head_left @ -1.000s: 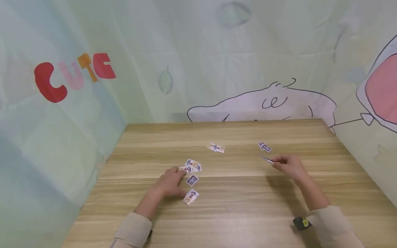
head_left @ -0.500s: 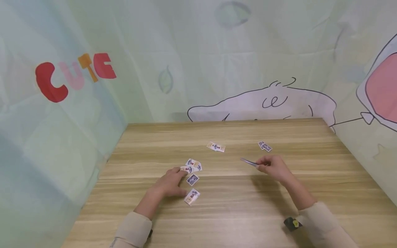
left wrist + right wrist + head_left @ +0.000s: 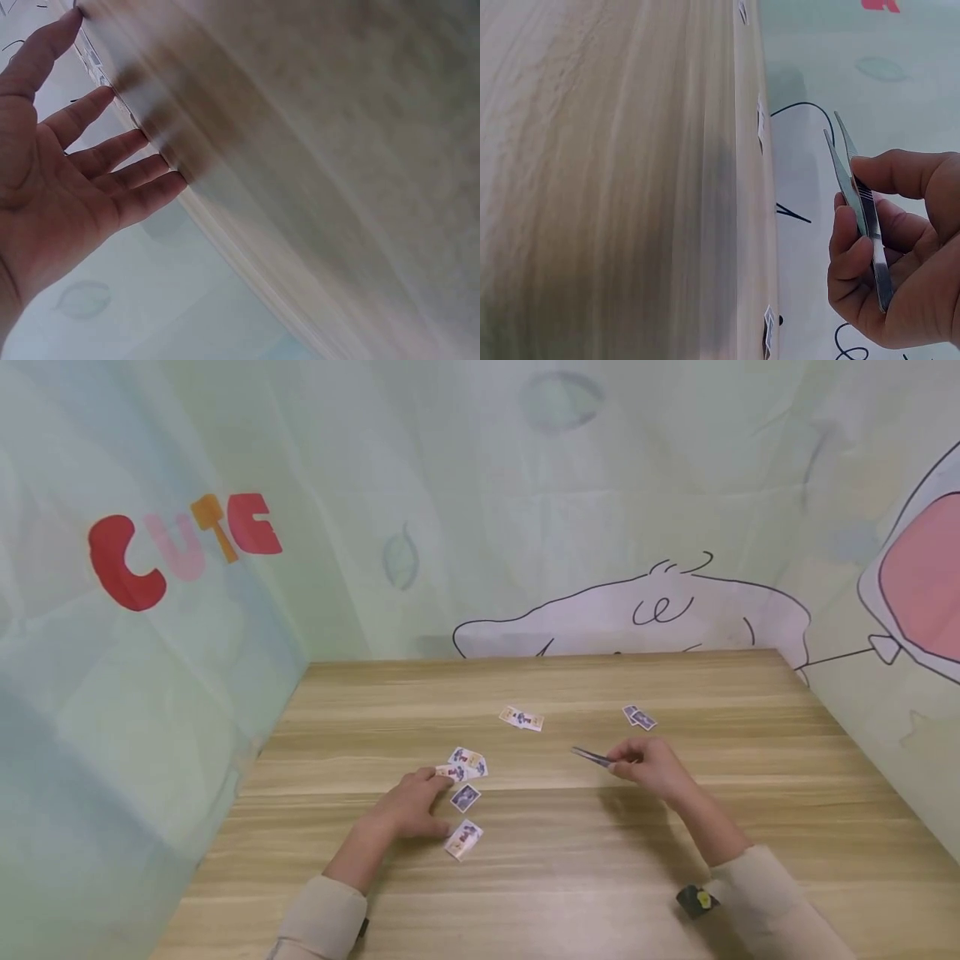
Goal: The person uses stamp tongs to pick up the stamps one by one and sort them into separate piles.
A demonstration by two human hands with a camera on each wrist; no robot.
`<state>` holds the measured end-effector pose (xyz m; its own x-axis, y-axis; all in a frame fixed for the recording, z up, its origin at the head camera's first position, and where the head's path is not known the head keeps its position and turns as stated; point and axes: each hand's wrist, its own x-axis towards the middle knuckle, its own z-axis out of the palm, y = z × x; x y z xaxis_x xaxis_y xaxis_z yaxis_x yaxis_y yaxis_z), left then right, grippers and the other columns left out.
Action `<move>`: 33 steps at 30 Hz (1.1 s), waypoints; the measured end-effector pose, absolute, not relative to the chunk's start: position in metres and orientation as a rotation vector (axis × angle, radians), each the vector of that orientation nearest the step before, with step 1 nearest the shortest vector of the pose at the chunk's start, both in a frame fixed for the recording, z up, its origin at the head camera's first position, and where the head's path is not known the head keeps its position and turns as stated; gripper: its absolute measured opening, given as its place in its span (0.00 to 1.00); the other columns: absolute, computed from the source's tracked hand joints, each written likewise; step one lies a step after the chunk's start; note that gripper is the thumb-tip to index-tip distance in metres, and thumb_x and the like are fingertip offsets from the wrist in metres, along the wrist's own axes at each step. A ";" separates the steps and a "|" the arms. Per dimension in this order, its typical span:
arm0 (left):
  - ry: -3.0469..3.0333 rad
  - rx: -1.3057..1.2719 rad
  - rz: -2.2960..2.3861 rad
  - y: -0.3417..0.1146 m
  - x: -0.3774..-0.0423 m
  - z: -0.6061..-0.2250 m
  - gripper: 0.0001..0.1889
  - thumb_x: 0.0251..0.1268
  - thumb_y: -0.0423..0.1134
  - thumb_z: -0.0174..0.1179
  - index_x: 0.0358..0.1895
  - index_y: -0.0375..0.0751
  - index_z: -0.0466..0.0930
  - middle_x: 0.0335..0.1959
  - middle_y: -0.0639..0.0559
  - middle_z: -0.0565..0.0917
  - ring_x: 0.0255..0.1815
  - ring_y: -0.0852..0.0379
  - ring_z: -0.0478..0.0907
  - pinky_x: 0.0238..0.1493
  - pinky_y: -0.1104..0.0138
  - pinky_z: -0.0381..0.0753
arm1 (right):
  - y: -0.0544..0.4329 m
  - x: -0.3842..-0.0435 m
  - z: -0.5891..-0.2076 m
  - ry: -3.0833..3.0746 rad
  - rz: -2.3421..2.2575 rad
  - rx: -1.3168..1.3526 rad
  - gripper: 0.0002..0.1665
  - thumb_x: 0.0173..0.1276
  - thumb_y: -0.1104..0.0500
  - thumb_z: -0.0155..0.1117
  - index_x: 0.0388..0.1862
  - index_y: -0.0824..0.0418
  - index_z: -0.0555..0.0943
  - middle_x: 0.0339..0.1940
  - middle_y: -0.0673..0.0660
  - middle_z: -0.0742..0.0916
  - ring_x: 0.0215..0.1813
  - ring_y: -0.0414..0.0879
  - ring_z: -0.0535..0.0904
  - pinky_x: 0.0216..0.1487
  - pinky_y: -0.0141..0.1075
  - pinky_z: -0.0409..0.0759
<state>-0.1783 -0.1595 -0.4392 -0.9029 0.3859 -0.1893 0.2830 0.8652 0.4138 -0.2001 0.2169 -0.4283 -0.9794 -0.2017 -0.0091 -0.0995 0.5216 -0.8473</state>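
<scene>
My right hand [image 3: 651,770] pinches metal tweezers [image 3: 860,196] between thumb and fingers, above the table right of centre. In the right wrist view the tweezers' tips stand slightly apart with nothing between them. My left hand [image 3: 408,806] rests with spread, relaxed fingers on the table, fingertips at a cluster of overlapping picture cards [image 3: 470,761]. Close to it lie a single purple card [image 3: 465,797] and, beside the thumb, a light picture card [image 3: 464,840]. The left wrist view shows the left palm [image 3: 67,195] with fingertips touching the tabletop.
Two overlapping light cards [image 3: 521,719] lie farther back on the wooden table [image 3: 375,693]. Two overlapping purple cards [image 3: 640,717] lie back right, beyond the right hand. A printed cloth backdrop [image 3: 420,485] stands behind and along the sides.
My right hand has moved left with the tweezers, away from the purple pair, slowing over the last half second. The left hand and the cards on the table have stayed in place.
</scene>
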 end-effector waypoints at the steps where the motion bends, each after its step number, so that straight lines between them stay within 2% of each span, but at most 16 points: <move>1: 2.776 0.506 0.554 -0.160 -0.178 -0.440 0.38 0.45 0.46 0.70 0.63 0.39 0.69 0.66 0.35 0.61 0.65 0.36 0.57 0.61 0.44 0.60 | 0.215 -0.201 -0.429 2.644 -1.461 -0.258 0.08 0.57 0.68 0.63 0.37 0.71 0.81 0.29 0.56 0.82 0.32 0.47 0.74 0.30 0.34 0.75; 19: 2.774 0.474 0.568 -0.157 -0.176 -0.438 0.38 0.45 0.46 0.70 0.63 0.38 0.68 0.66 0.34 0.61 0.65 0.36 0.57 0.61 0.44 0.60 | 0.178 -0.213 -0.439 2.569 -1.448 -0.311 0.08 0.54 0.67 0.66 0.35 0.68 0.82 0.28 0.54 0.82 0.32 0.47 0.74 0.32 0.36 0.74; 33: 2.788 0.521 0.589 -0.158 -0.177 -0.439 0.38 0.44 0.45 0.71 0.62 0.37 0.70 0.65 0.33 0.62 0.64 0.35 0.59 0.61 0.44 0.60 | 0.153 -0.216 -0.453 2.502 -1.512 -0.495 0.07 0.49 0.68 0.67 0.30 0.65 0.83 0.24 0.50 0.82 0.27 0.44 0.74 0.28 0.32 0.74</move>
<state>-0.1766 -0.1579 -0.4393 -0.9064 0.3905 -0.1614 0.2918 0.8548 0.4292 -0.2155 0.1525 -0.4527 -0.9292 -0.3690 0.0206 -0.1899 0.4289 -0.8831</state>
